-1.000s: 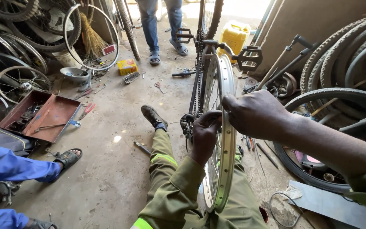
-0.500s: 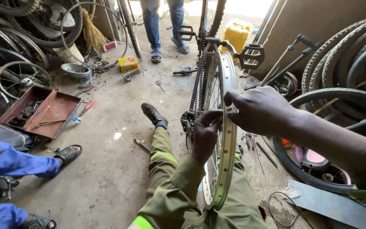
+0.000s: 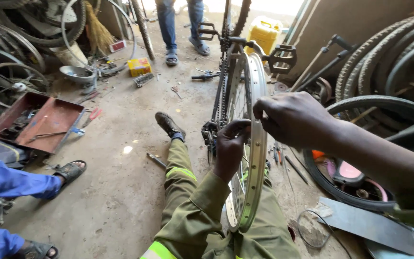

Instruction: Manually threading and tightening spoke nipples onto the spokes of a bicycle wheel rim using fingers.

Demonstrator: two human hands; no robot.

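Left hand (image 3: 230, 147) is curled around the shiny metal wheel rim (image 3: 254, 192) at frame centre, knuckles up. Right hand (image 3: 291, 117) is pinched on the rim's upper edge, wrist bent. Greasy chain (image 3: 223, 81) behind; rusty red tray (image 3: 44, 122) at left on concrete floor (image 3: 120, 192).

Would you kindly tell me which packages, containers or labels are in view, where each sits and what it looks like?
Small box: on the floor, upper left of centre; rectangular, yellow with orange-red.
Jerrycan: far end of the floor, behind the upturned bicycle wheel rim; boxy, yellow plastic.
Small card or label: near the broom; flat, red and white.
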